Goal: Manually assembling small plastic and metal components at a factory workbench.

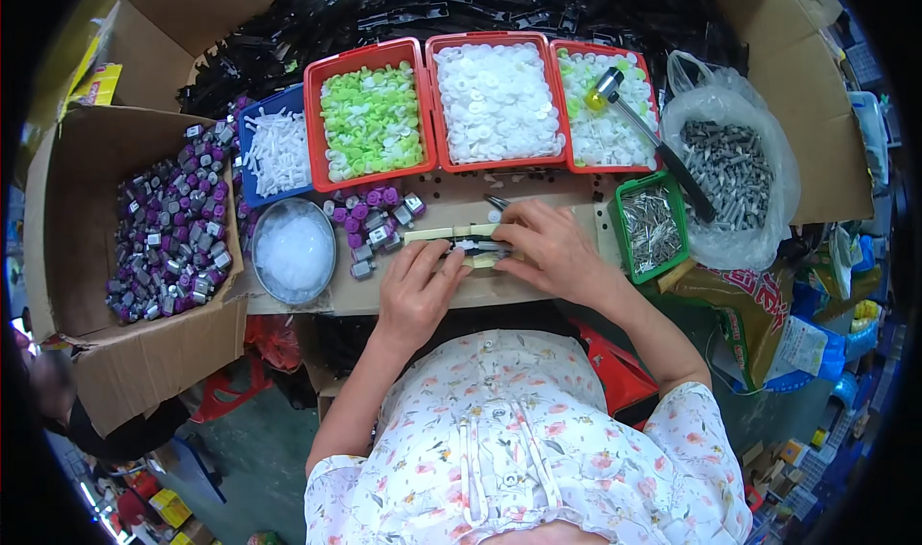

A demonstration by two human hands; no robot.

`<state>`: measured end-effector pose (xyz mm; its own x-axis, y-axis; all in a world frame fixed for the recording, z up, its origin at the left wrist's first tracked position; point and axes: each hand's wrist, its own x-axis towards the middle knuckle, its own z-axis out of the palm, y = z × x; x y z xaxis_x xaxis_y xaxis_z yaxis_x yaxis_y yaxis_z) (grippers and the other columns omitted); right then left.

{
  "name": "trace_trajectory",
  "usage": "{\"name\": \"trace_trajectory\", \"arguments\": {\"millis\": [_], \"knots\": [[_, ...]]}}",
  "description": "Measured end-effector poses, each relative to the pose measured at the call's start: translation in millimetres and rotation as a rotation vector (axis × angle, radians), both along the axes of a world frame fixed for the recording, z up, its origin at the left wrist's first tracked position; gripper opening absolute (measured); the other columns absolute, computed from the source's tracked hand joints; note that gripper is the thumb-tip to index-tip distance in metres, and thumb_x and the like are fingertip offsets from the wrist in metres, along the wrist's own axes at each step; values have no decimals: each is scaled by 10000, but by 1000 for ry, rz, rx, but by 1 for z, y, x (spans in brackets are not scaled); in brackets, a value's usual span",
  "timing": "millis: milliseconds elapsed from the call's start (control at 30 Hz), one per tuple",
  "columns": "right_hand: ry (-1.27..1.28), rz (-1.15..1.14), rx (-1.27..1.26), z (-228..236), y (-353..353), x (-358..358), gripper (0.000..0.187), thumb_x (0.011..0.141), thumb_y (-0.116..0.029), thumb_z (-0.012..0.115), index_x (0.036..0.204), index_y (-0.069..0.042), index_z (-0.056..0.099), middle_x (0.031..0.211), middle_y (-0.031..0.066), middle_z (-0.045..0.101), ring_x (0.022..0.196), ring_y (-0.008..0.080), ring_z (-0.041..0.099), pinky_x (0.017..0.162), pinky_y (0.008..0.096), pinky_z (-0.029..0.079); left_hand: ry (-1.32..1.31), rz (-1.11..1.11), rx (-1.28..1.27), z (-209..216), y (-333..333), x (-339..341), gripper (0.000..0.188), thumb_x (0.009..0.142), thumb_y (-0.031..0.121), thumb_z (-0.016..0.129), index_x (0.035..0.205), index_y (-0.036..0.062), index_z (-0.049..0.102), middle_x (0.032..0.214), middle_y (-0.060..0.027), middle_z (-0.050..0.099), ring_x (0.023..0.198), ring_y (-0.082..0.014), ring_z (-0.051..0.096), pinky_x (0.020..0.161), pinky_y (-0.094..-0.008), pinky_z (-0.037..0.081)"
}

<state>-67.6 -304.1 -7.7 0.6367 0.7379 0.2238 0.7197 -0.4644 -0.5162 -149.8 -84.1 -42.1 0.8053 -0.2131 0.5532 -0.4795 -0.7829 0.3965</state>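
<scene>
Both my hands work at a pale yellow block-like fixture point(437, 234) near the table's front edge. A dark part with a small white plastic piece point(465, 245) lies in its middle. My left hand point(415, 284) is closed, its fingertips pressed together at the left end beside the white piece; what they pinch is partly hidden. My right hand point(552, 252) curls its fingers and thumb round the right end of the dark part point(495, 247). Just behind the fixture lies a metal tool tip point(497, 202), its remainder hidden by my right hand.
Behind stand red trays of green and white point(373, 122), white point(499, 103) and mixed pieces point(595, 137), a hammer point(663, 151) across one. Purple-grey motors point(178, 238) fill the left carton; a metal bowl point(294, 250) sits beside. Right: green metal-pin tray point(653, 226), bag of metal parts point(730, 175).
</scene>
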Motion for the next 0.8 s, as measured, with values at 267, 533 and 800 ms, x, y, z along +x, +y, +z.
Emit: {"name": "trace_trajectory", "arguments": {"millis": [267, 533, 800], "knots": [[159, -27, 167, -14, -5, 2, 316, 749, -157, 802, 1012, -41, 672, 1032, 109, 608, 977, 290, 589, 814, 392, 473, 42, -3, -39, 5, -7, 15, 290, 721, 42, 769, 1002, 58, 701, 988, -93, 637, 922, -289, 603, 754, -398, 506], [180, -25, 180, -11, -10, 4, 230, 777, -66, 762, 989, -22, 681, 1005, 124, 608, 940, 292, 591, 781, 384, 482, 42, -39, -98, 5, -7, 20, 269, 683, 4, 731, 943, 38, 672, 927, -84, 634, 903, -288, 599, 730, -393, 493], [50, -36, 119, -8, -11, 0, 201, 768, -33, 745, 956, -26, 673, 912, 104, 620, 825, 292, 598, 720, 394, 481, 36, -47, -111, 3, -6, 20, 256, 692, 6, 735, 939, 28, 674, 924, -82, 642, 904, -288, 604, 732, -389, 486]]}}
